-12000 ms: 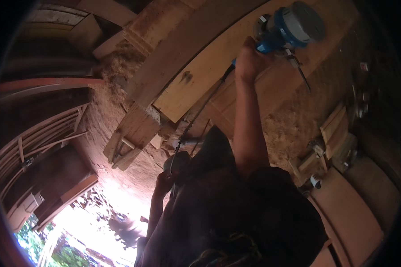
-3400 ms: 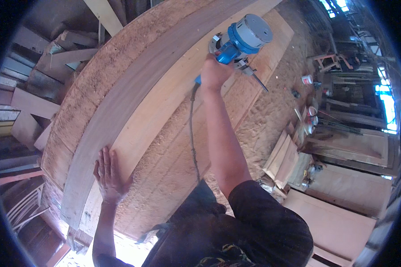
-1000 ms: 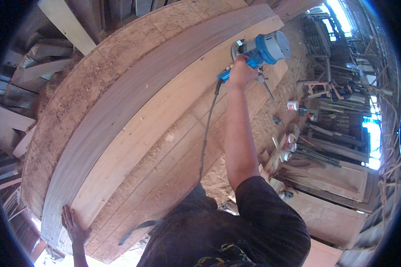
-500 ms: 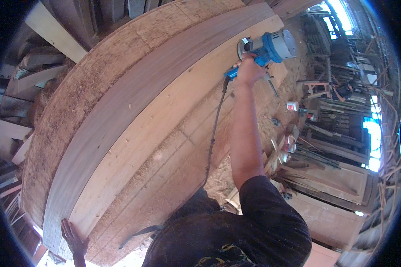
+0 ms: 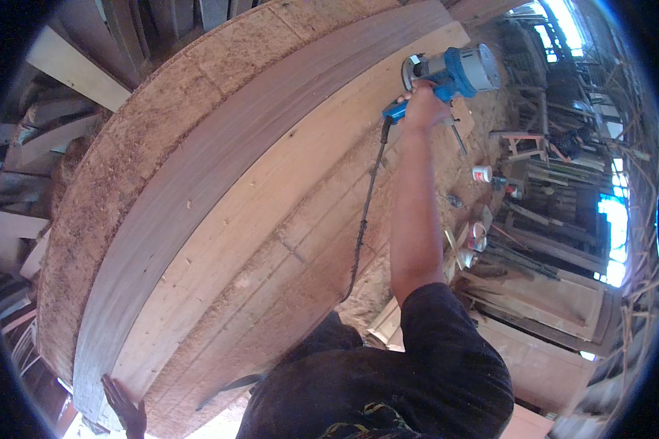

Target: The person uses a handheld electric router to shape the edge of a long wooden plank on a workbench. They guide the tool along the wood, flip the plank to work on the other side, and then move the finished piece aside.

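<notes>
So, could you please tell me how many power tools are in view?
1: the blue tool, in the right hand near the far end of the pale board. Others may be hidden.

Right hand point(image 5: 426, 110) gripping router point(image 5: 458, 72), pale board point(image 5: 256, 197)

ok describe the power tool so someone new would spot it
Find the big dusty workbench, then the pale board lying along it. Near that board's upper right end, the right hand grips the power tool. Unlike the plain wooden board, it is blue and grey, with a dark cord.
</notes>
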{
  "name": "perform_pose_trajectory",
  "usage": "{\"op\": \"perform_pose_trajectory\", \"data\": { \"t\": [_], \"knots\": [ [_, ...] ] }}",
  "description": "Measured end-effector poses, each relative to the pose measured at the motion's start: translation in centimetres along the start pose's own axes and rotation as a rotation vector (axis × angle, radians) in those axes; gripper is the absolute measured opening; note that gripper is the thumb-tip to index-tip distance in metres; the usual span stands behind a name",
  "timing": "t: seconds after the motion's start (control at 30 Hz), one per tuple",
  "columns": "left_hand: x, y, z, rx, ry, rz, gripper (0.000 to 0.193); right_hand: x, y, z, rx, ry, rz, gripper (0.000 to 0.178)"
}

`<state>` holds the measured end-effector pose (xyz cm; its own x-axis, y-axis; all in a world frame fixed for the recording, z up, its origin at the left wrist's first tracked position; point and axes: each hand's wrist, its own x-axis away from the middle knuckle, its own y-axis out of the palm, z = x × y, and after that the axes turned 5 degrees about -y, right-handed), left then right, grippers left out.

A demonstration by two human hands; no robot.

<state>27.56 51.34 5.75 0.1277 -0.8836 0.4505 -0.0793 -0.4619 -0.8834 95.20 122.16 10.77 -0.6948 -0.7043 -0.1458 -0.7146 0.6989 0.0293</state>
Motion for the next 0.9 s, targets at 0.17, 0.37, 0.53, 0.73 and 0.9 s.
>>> {"op": "perform_pose_trajectory", "data": {
  "t": [0.17, 0.37, 0.53, 0.73, 0.9],
  "knots": [
    [0.2, -0.1, 1.3, 0.098, -0.113, -0.025, 0.096, -3.4, 0.0, 0.8, 0.03, -0.012, 0.037, 0.007],
    [0.2, -1.1, 3.7, 0.22, -0.179, 0.028, 0.094, -7.7, 0.2, 1.2, 0.023, 0.014, -0.048, 0.008],
    [-0.4, -1.4, 5.4, 0.268, -0.315, 0.018, 0.093, -11.5, 0.0, 1.2, 0.07, 0.068, -0.013, 0.01],
    [-1.6, -2.2, 8.3, 0.289, -0.41, 0.111, 0.089, -14.5, 0.4, 1.6, 0.053, 0.055, -0.01, 0.01],
    [-2.4, -0.9, 8.7, 0.24, -0.405, 0.185, 0.092, -16.2, 0.6, 1.0, 0.06, 0.053, -0.03, 0.008]
  ]
}}
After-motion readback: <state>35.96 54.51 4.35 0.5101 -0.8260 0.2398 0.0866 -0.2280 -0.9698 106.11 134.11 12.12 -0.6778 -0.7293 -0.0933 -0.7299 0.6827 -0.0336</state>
